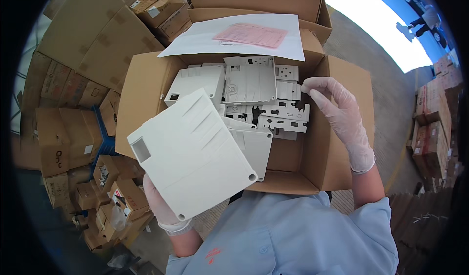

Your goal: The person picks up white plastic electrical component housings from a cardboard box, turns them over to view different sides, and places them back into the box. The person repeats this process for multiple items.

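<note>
My gloved left hand holds a white plastic housing cover from beneath and at its left side, its fingers mostly hidden behind it. The cover is tilted, with a square cutout near one corner and round holes at two others. In front of me an open cardboard box holds several white covers and slotted white plates. Over the right side of this box my gloved right hand is raised, thumb and forefinger curled close together. Whether anything small sits between those fingertips cannot be made out.
A white sheet with pink paper lies across the box's far edge. Stacked cartons and a blue frame stand left, more cartons right. A distant person is beyond the bright doorway.
</note>
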`<state>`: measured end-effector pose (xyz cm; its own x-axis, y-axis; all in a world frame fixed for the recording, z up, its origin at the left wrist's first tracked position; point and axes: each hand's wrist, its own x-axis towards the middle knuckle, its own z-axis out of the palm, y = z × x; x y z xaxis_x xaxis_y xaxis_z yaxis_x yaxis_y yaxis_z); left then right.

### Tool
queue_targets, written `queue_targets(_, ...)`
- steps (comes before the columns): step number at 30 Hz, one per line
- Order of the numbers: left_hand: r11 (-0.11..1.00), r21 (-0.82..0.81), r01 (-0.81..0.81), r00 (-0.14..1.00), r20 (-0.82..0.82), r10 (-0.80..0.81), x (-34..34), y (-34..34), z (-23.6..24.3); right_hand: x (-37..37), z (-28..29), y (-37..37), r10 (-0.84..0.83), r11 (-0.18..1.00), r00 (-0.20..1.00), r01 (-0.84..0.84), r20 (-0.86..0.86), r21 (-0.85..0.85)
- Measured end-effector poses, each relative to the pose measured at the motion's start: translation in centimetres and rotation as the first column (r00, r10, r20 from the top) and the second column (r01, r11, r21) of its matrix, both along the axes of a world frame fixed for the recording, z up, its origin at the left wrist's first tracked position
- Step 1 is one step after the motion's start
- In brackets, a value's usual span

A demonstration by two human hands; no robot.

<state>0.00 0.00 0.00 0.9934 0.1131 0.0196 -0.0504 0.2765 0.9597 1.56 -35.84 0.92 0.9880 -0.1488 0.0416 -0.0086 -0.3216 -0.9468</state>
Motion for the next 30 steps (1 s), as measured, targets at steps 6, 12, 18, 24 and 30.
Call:
queue_targets(6, 0.994, 0.055, -0.094, 0.987, -0.128, 0.1, 0.6, 0.2, -0.2, -0.5, -6.4, 0.9, 0.288, 0.23, 0.944, -0.232, -0.162, -0.945)
queue_targets(12, 0.991, -0.001, -0.131, 0.985, -0.11, 0.13, 0.1, 0.3, -0.4, 4.4, -8.0, 1.6, 0.242, 0.196, 0.97, -0.063, -0.015, -0.979)
queue_targets(18, 0.991, -0.045, -0.129, 0.984, -0.131, 0.123, -0.4, 0.8, -0.9, 8.2, -9.7, 3.2, 0.486, 0.135, 0.867, 0.044, 0.105, -0.99)
queue_targets(24, 0.983, -0.031, -0.182, 0.976, -0.125, 0.177, -0.8, 1.3, -0.7, 7.4, -7.5, 3.0, 0.344, 0.184, 0.923, -0.246, -0.172, -0.952)
queue_targets(30, 0.988, -0.106, -0.116, 0.986, -0.13, 0.102, -1.3, 2.0, -1.0, 0.4, 0.0, 0.4, 0.115, 0.945, 0.992, -0.124, -0.046, -0.303)
